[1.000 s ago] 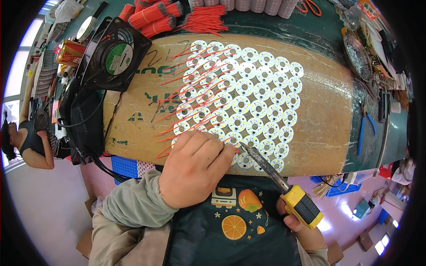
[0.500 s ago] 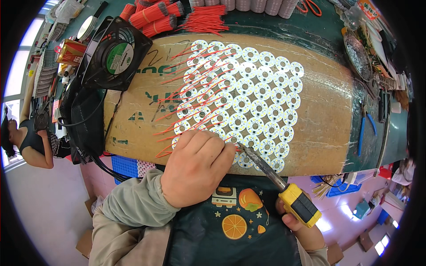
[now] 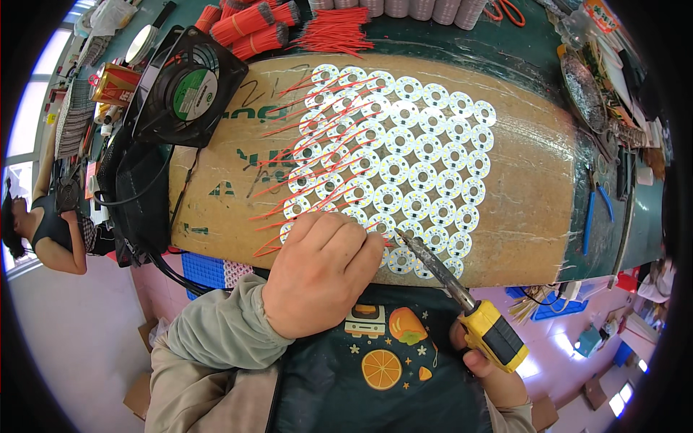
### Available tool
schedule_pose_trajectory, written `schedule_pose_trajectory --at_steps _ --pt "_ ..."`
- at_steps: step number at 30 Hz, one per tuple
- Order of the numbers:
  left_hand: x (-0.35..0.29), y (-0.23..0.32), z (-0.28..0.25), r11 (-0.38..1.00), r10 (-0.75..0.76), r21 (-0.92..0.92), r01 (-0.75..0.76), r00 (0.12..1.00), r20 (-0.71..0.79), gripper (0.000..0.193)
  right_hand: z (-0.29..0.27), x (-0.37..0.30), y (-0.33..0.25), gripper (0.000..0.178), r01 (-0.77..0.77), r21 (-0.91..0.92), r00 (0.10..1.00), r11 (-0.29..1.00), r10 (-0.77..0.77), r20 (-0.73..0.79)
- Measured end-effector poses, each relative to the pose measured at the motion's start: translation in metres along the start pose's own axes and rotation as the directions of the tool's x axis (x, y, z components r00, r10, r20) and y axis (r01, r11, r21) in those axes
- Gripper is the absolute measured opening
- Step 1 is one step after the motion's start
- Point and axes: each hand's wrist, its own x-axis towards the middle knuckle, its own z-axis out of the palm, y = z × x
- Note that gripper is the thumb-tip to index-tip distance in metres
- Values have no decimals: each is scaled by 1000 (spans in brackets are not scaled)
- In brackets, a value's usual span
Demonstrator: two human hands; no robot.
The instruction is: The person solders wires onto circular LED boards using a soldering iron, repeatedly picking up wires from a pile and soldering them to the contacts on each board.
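My left hand (image 3: 317,274) is closed, knuckles up, over the near left boards. A short bit of red wire (image 3: 388,244) shows at its fingertips; the pinch itself is hidden beneath the hand. My right hand (image 3: 476,361) is wrapped around a soldering iron (image 3: 497,335) with a yellow and black handle. The iron's tip (image 3: 398,232) is over the near rows, just right of my left fingers. Rows of round white LED boards (image 3: 394,169) with centre holes lie side by side on a brown cardboard sheet (image 3: 520,180). Red wires (image 3: 278,130) stick out leftward from the left columns.
A black fan (image 3: 189,86) stands at the left of the cardboard. Behind it lie bundles of red wires (image 3: 242,29) and a loose wire pile (image 3: 332,30). Blue-handled pliers (image 3: 589,220) and a metal dish (image 3: 581,94) are at the right. Another person (image 3: 54,224) is at far left.
The soldering iron's tip has shifted slightly right and away from my left fingers, its handle moving a little right and down with my right hand. My left hand stays put.
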Motion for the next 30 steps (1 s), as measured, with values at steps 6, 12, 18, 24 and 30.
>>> schedule_pose_trajectory --at_steps 6,12,18,24,30 --pt "0 -1 0 1000 1 0 -1 1000 -5 31 3 3 -2 32 -4 163 998 987 13 -55" --pt "-8 0 -11 1000 -19 2 19 999 51 30 2 10 -8 33 -30 207 998 978 41 -45" --pt "-11 -2 -22 990 -72 -118 78 996 59 33 4 12 -8 33 -37 158 999 987 43 -31" --pt "7 -11 -21 989 -86 -128 80 995 -42 33 9 23 -12 31 -3 129 999 992 10 -53" --pt "1 -18 -6 998 -57 24 57 998 -22 30 6 26 -7 39 0 27 1000 1000 0 18"
